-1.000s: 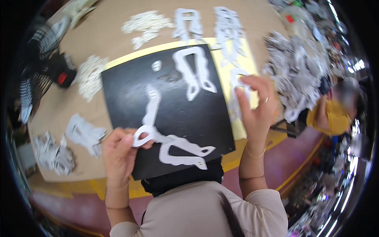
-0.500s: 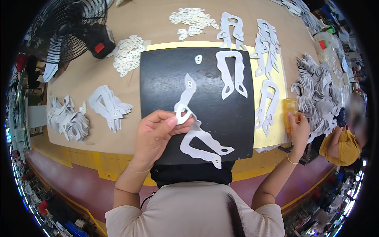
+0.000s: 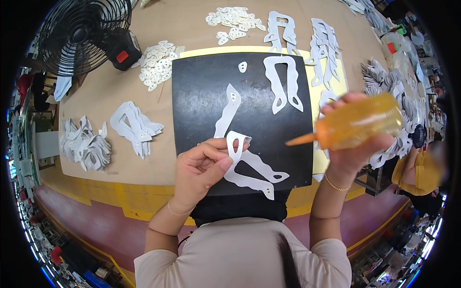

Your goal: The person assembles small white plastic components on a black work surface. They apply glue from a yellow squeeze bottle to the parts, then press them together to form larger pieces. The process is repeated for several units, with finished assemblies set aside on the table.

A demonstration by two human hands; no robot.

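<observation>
One white cutout in the pinch of left hand, amber bottle in right hand, gripped

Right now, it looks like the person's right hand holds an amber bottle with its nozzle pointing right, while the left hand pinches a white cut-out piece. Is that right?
Not quite: the nozzle points left, toward the left hand, as the head view shows. The right hand does hold the amber bottle, and the left pinches a white cut-out piece.
</observation>
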